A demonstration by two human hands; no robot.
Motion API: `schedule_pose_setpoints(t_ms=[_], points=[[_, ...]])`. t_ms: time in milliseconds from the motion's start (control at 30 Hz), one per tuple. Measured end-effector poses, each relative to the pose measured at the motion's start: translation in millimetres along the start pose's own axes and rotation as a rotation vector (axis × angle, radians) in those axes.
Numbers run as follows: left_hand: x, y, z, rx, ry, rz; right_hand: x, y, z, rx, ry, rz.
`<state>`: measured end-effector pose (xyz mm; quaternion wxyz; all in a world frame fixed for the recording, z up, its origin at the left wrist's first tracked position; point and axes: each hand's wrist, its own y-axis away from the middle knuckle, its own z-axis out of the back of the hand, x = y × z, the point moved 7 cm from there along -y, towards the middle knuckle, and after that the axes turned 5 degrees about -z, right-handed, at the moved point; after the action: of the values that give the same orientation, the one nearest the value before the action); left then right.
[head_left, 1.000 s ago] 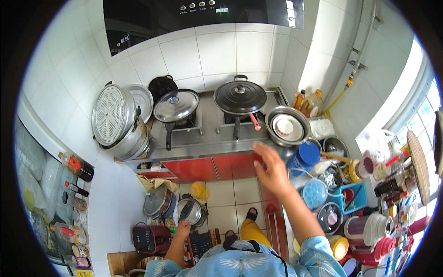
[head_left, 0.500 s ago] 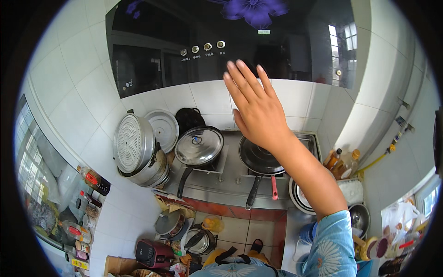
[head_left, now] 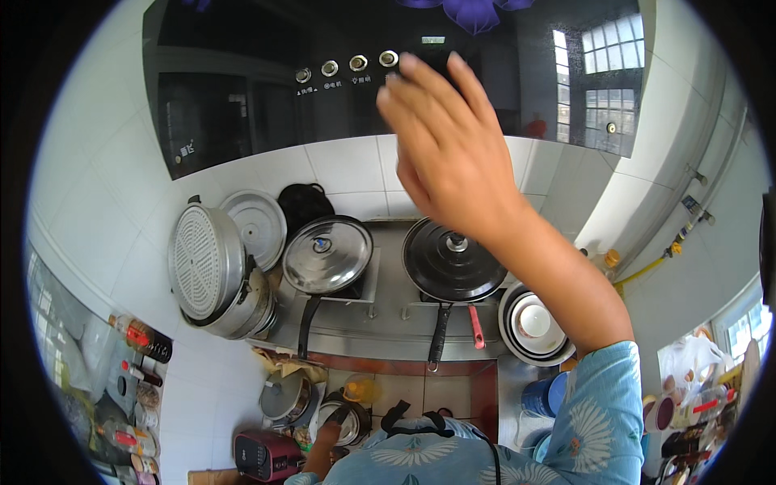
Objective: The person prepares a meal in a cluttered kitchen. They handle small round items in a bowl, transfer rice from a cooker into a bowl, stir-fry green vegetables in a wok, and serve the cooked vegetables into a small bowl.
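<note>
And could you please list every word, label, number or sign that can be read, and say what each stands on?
I won't copy wording out, but print shows here:
Black range hood: white characters under the round buttons, partly covered by the right hand; a white mark, lower left.
Pale label on the hood: too small to read.
Dark red appliance: mark too small to read.

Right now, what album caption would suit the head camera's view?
Right hand raised near round silver buttons on a glossy black range hood, a round black-lidded pan below.
</note>
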<state>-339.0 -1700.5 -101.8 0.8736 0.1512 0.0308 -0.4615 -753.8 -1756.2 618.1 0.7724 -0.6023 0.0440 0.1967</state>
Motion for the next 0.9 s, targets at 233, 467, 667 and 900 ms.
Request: schedule_pose_setpoints(t_ms=[233, 467, 667, 900], points=[[15, 42, -51, 0.37, 0.084, 0.387, -10, 206, -108, 0.776, -0.05, -0.065], [-5, 57, -44, 0.324, 0.284, 0.495, -89, 379, -228, 1.021, 0.052, -0.708], [-9, 41, -14, 0.312, 0.314, 0.504, -106, 406, -257, 1.092, 0.122, -0.754], [-25, 19, 4, 0.312, 0.315, 0.499, -192, 341, -168, 0.831, 0.319, -0.631]])
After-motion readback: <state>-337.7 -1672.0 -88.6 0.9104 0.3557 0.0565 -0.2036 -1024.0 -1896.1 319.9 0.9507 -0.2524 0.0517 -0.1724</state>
